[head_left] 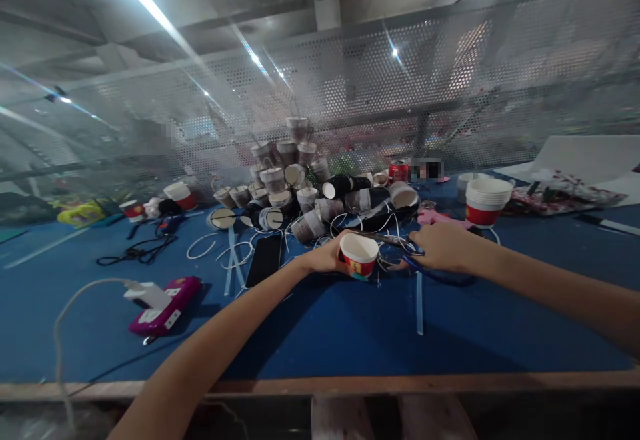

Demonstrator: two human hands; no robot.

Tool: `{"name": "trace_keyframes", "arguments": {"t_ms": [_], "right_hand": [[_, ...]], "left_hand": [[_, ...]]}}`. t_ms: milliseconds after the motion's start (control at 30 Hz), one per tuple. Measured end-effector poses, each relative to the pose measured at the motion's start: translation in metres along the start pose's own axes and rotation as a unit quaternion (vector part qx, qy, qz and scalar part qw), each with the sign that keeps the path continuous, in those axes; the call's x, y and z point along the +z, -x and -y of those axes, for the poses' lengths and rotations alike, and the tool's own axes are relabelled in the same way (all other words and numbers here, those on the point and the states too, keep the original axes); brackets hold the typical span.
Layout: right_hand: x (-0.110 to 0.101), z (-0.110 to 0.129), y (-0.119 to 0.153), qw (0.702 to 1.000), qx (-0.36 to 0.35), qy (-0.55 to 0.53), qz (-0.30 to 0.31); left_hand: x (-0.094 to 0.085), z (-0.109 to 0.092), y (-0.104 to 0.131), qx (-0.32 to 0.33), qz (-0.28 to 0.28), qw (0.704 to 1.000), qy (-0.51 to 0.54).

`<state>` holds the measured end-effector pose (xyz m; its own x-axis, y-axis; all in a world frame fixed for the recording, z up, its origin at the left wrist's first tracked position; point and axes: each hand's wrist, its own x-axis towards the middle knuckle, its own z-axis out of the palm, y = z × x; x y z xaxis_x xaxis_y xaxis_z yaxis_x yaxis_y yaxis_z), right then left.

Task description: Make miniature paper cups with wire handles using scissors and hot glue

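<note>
My left hand (pixel 327 257) is closed round a white paper cup (pixel 359 248) with a red printed band. The cup is tilted slightly toward me, and its inside looks white. My right hand (pixel 445 247) grips a pair of scissors (pixel 434 276) by their dark blue handles. Their blades point left and reach close behind the cup's rim; I cannot tell whether they touch it. Beyond both hands lies a heap of cups wrapped in grey and black (pixel 307 227), mixed with loops of white cord. A pale flat strip (pixel 419 303) lies below the scissors.
Stacked paper cups (pixel 487 197) stand on the right. Beside my left forearm are a black phone (pixel 265 260) and a purple power strip (pixel 167 307) with a plugged-in charger. A red can (pixel 399 171) stands behind the heap. Perforated metal screening (pixel 350 87) backs the blue table (pixel 320 340).
</note>
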<state>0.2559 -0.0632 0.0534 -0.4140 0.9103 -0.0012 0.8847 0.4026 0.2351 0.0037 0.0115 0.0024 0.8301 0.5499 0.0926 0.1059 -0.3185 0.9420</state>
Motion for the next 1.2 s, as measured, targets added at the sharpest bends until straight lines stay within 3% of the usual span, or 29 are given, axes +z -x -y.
{"name": "trace_keyframes", "arguments": {"t_ms": [400,700,900,1200], "right_hand": [[-0.02,0.01,-0.002,1.0,0.002,0.021,-0.001],[-0.017,0.003,-0.003,1.0,-0.011,0.003,0.021],[-0.018,0.005,-0.008,0.999,-0.011,0.045,-0.004],[-0.009,-0.003,-0.017,0.999,-0.04,0.023,-0.006]], "left_hand": [[0.0,0.003,0.0,-0.026,0.015,0.999,0.015],[0.0,0.006,-0.001,-0.038,0.013,0.999,0.037],[0.0,0.005,-0.003,-0.025,0.032,0.998,0.039],[-0.003,0.01,-0.008,-0.022,0.063,0.996,0.059]]}}
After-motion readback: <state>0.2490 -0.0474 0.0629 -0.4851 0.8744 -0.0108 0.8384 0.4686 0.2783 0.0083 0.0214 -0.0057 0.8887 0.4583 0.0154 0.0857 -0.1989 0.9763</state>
